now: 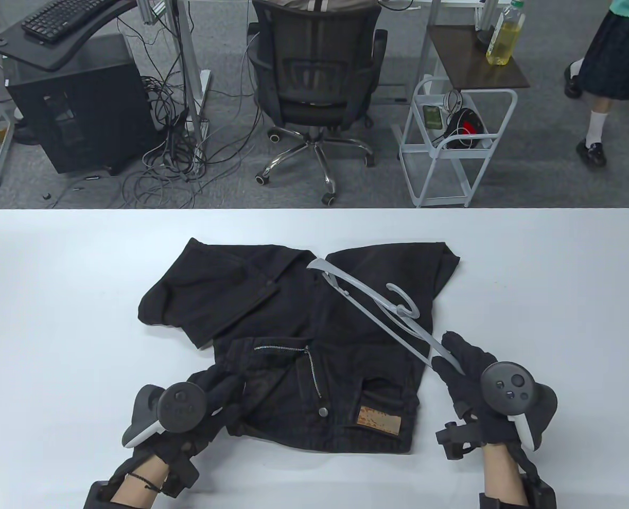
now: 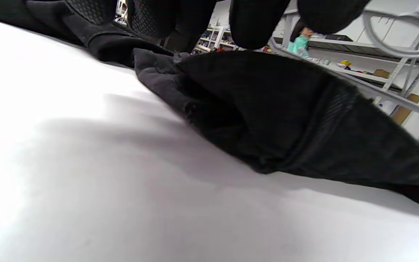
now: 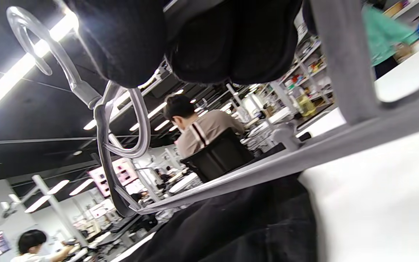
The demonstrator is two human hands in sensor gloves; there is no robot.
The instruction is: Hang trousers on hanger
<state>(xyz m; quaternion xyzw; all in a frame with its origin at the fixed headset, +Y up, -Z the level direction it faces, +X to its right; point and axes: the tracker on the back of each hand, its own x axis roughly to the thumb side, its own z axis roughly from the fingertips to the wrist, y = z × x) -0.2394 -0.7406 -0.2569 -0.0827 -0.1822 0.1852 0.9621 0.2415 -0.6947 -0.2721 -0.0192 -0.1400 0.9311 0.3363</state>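
Gripping the near end of the grey hanger (image 1: 370,307), the right hand (image 1: 465,374) is sitting at the right side of the counter (image 1: 54,297), its fingers closing around the hanger's arm; in the right wrist view the gloved fingers (image 3: 231,40) are wrapping over the grey bar (image 3: 253,165) while the clear hook (image 3: 35,40) is showing at upper left. From that hand the hanger is running diagonally up and to the left, lying tilted over the right part of the black trousers (image 1: 304,339), with its hook curling near the middle of its length and its far tip reaching the gap between the two folded legs. Resting on the near left corner of the trousers, by the waistband, the left hand (image 1: 208,397) is pressing its fingers onto the fabric; whether it is pinching the cloth or only lying on it cannot be told. In the left wrist view its fingertips (image 2: 256,22) are hanging just above a raised fold of the dark fabric (image 2: 286,112). Lying folded at mid-counter, the trousers are showing a zip, a button and a tan patch (image 1: 379,419) on the near side. Beyond the counter an office chair (image 1: 314,79) is standing on the floor.
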